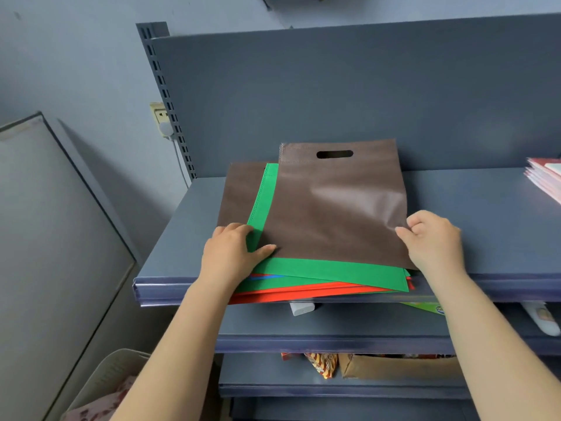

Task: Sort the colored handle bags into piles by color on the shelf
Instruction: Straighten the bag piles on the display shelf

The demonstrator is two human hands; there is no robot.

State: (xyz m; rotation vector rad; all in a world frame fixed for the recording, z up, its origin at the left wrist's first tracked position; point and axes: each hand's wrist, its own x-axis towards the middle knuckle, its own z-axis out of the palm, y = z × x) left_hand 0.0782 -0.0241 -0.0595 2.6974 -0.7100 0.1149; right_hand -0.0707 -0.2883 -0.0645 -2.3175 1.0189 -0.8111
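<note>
Bags made of thin cloth lie in one messy stack on the grey metal shelf (485,226). On top of the stack is a brown flat bag with a cut-out handle hole (334,208). Its handle end points to the back of the shelf. Under the brown flat bag is a green flat bag (328,268), and its edges stick out on the left and at the front. Under the green one, red-orange flat bags (303,294) hang a little over the shelf's front edge. Another brown bag (239,192) peeks out to the left of the green one.

The left hand (233,253) presses on the green bag's left corner, thumb on the top brown bag. The right hand (431,241) pinches the top brown bag's right edge with curled fingers.

A pink stack of flat things (546,180) sits far right on the shelf.
</note>
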